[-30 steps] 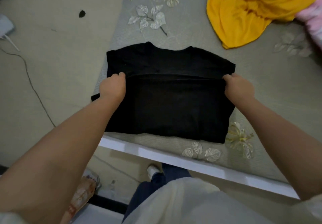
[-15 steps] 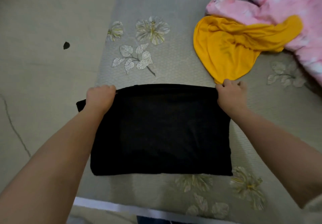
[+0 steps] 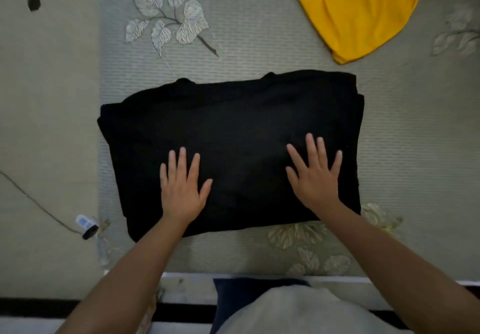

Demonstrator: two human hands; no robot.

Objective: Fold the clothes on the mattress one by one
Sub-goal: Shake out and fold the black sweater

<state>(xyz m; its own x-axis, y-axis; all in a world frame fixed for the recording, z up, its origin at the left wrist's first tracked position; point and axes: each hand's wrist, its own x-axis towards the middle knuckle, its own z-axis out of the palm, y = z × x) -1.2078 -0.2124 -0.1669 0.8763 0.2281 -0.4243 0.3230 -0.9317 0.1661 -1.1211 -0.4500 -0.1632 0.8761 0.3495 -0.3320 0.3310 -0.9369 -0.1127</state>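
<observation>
A yellow garment (image 3: 358,11) was cut off by the top edge of the view, so its full shape could not be made out. The black fabric was so dark that its layers and creases were hard to read; only two small bumps along its far edge stood out.

The black garment (image 3: 233,136) lay folded into a wide rectangle near the front of the mattress (image 3: 259,48), a grey ribbed surface printed with pale leaves. Its left edge sat right at the mattress's left border, beside the beige floor (image 3: 46,100). Bare mattress showed on the far side, to the right, and in a strip along the near side. The yellow garment lay apart from it, up and to the right.

The left hand (image 3: 181,188) rested flat on the garment's near left part, fingers straight and spread. The right hand (image 3: 315,177) lay the same way on the near right part, gripping nothing.

On the floor, a thin cable (image 3: 33,198) ran to a small white and black object (image 3: 87,226) at the mattress edge.
</observation>
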